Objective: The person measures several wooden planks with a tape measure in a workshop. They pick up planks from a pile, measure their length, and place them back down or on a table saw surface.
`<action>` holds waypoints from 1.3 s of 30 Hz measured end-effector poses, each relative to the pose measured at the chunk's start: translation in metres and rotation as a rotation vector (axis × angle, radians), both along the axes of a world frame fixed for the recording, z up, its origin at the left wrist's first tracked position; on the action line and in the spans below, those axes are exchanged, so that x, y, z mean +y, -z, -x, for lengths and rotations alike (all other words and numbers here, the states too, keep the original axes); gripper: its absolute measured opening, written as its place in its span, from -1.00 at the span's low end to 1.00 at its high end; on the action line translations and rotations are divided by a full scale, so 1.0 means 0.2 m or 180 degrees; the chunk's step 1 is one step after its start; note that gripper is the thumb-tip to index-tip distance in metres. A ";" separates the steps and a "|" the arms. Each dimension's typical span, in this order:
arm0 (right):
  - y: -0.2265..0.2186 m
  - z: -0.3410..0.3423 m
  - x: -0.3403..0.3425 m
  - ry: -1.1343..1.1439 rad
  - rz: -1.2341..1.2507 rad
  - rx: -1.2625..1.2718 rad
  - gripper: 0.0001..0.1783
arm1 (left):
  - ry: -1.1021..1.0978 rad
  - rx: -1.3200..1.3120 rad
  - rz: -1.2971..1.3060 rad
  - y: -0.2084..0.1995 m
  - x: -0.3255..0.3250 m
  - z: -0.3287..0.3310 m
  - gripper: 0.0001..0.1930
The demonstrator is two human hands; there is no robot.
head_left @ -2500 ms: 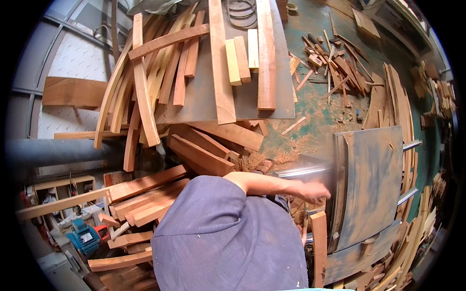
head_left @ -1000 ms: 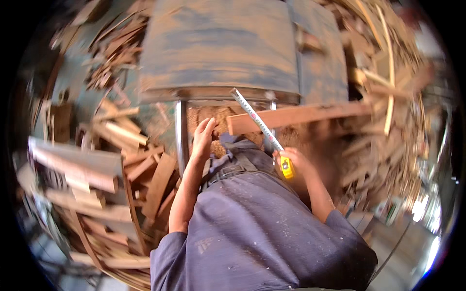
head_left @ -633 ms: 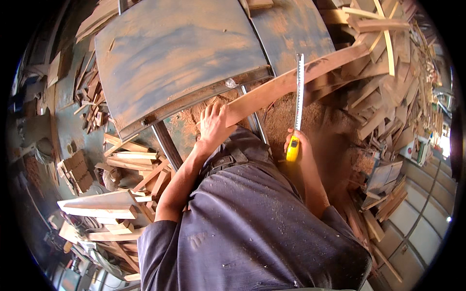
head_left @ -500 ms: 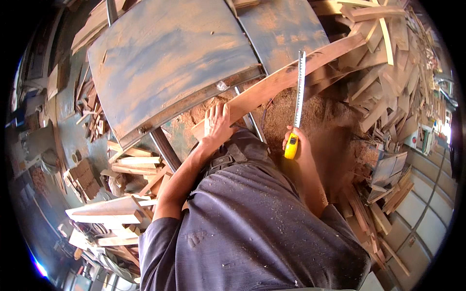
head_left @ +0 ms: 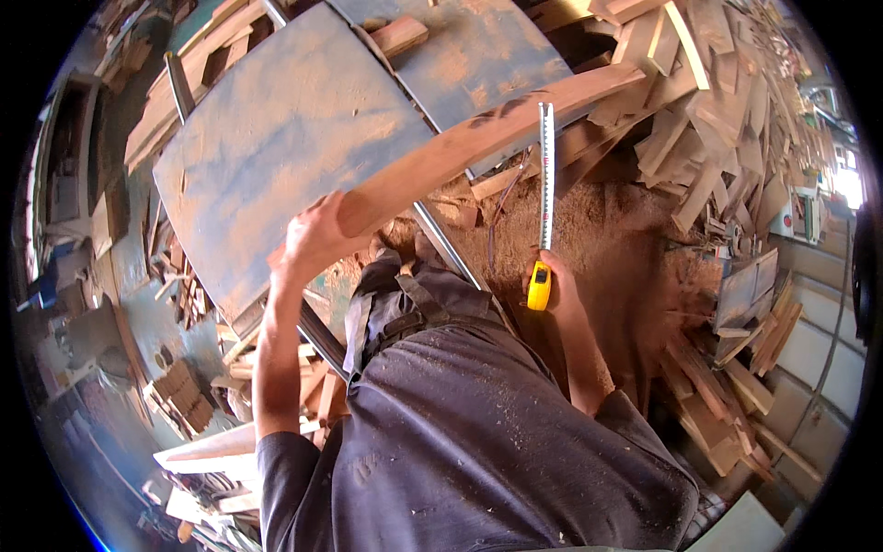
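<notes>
The left end of a long reddish board (head_left: 460, 147) is gripped by the left hand (head_left: 315, 228), which is closed around the wood; how the fingers are set beneath it cannot be told. The board is held slanting from near left to far right, across the right-hand part of a dusty metal table (head_left: 276, 156) and a second metal panel (head_left: 487, 46). Whether it is supported by the metal cannot be told. Dark marks are seen on its upper face, towards the far end.

A yellow tape measure (head_left: 540, 286) is held in the right hand (head_left: 556, 281), with the fingers wrapped about its case. Its white blade (head_left: 547, 175) is drawn out away from the body, and its tip is seen over the board's near edge; whether the wood is touched by it cannot be told.

A small wood block (head_left: 400, 35) is placed on the panel at the far side. Below the board, a metal rail (head_left: 451, 244) is seen beside heaped sawdust (head_left: 589, 212). Offcuts (head_left: 708, 120) are piled at the far right, and a dark shirt (head_left: 478, 442) is worn by the person.
</notes>
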State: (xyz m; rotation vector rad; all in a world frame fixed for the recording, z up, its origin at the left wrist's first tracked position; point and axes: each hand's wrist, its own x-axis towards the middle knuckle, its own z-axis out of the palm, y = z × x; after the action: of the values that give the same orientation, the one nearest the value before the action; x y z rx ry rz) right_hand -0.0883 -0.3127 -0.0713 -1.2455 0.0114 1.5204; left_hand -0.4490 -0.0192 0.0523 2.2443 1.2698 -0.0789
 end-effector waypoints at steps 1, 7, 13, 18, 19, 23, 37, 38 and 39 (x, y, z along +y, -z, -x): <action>-0.01 0.01 -0.01 0.0092 0.0032 0.0029 -0.66 | -0.0118 -0.0075 0.0336 -0.07 0.04 0.01 -0.31; -0.07 0.15 -0.05 0.0289 0.0025 0.0095 -0.59 | -0.0394 -0.0556 0.1672 0.10 0.18 0.50 -0.28; -0.10 0.29 -0.09 0.0017 0.0255 -0.0076 -0.55 | -0.0855 -0.0856 0.3301 0.34 0.35 0.81 -0.12; -0.09 0.35 -0.05 -0.0311 0.0164 -0.0423 -0.56 | -0.0587 0.0017 0.1803 0.35 0.36 0.78 -0.20; -0.09 0.35 -0.03 -0.0365 0.0191 -0.0381 -0.57 | -0.0532 0.0178 0.1425 0.32 0.34 0.75 -0.20; -0.13 0.30 0.08 -0.0476 0.0328 -0.0264 -0.59 | -0.0285 0.0152 0.0111 0.40 0.22 0.79 -0.13; -0.18 0.24 0.36 -0.1000 0.0440 -0.0555 -0.57 | -0.0411 0.0440 -0.0484 0.57 0.11 1.21 -0.14; -0.20 0.25 0.40 -0.1155 0.0465 -0.0593 -0.57 | -0.0511 0.0390 -0.0466 0.63 0.06 1.34 -0.12; -0.21 0.28 0.43 -0.1285 0.0518 -0.0736 -0.59 | -0.0556 0.0469 -0.0487 0.67 0.01 1.44 -0.15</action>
State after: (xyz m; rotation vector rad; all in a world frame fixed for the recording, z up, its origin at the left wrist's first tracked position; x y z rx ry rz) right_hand -0.1434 -0.2260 -0.0294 -1.6198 -0.2883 1.7321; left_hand -0.7376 -0.0174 -0.0821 2.2786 1.5946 -0.0858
